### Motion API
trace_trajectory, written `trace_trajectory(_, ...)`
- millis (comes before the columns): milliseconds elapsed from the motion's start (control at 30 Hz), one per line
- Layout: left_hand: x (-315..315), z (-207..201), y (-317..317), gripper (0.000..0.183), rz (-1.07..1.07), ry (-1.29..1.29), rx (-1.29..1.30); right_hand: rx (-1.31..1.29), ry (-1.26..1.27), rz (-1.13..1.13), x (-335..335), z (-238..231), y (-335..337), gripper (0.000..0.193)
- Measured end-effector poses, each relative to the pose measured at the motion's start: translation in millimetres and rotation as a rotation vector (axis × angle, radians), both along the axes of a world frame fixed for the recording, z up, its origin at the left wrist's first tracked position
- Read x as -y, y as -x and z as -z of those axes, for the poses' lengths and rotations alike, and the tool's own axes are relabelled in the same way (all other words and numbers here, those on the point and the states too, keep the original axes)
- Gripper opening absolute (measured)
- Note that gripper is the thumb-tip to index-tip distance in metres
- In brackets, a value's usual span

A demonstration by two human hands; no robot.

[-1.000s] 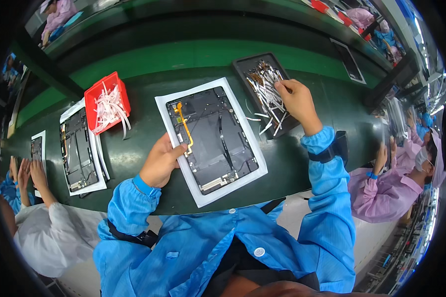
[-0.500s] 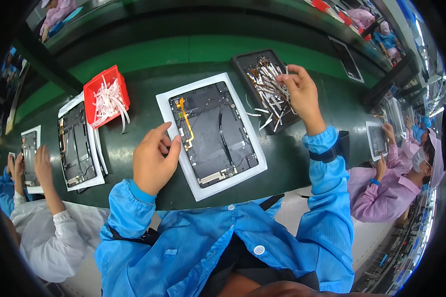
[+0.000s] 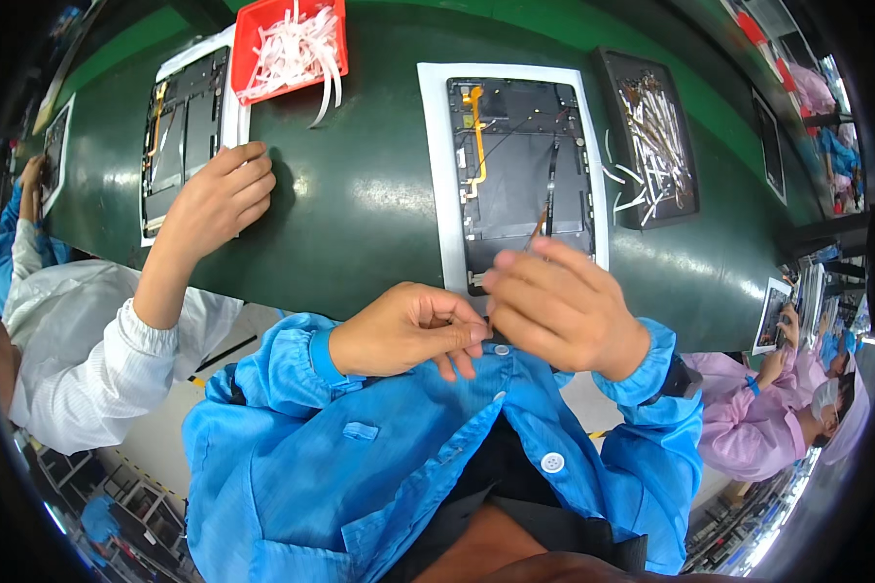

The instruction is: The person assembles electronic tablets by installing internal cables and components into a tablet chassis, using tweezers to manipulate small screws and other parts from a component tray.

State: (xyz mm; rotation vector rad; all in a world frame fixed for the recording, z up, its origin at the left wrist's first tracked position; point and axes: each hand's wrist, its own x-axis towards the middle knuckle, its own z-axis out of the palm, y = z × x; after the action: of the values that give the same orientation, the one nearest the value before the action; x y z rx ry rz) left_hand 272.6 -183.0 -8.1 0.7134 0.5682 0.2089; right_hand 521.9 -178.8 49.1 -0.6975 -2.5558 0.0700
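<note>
My right hand [image 3: 569, 306] is closed in front of my chest, over the near edge of an opened tablet housing [image 3: 510, 209]. From its fingers sticks up a thin flex cable [image 3: 538, 229] with a brownish end. The thumb and fingertips of my left hand [image 3: 399, 330] are pinched together close beside the right fingertips; whatever lies between them is too small to make out. Inside the dark housing run an orange flex cable [image 3: 476, 136] and a black strip [image 3: 552, 175]. A white foam sheet [image 3: 437, 165] lies beneath the housing.
Right of the housing, a black tray [image 3: 688, 199] holds many flex cables [image 3: 656, 126], some hanging over its side. A red bin [image 3: 248, 58] of white strips [image 3: 297, 44] stands at far left. A co-worker's hand [image 3: 219, 199] rests near another tablet housing [image 3: 180, 126].
My right hand has come back from the black tray with a flex cable. My left hand has left the housing's side and met it. The whole view has shifted; the co-worker's hand has moved right.
</note>
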Motion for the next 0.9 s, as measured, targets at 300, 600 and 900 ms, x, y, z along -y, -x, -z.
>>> trace_trajectory(300, 6, 17, -6, 0.01, -0.795, -0.536, -0.082, -0.21, 0.293, 0.558, -1, 41, 26, 0.015)
trace_trajectory(600, -12, 30, -1, 0.014, -0.843, -0.354, 0.015, -0.074, 0.292, 0.666, -16, 58, 50, 0.015)
trace_trajectory(900, -10, 24, -2, 0.01, -0.762, -0.407, -0.005, -0.002, 0.217, 0.667, -13, 56, 56, 0.008)
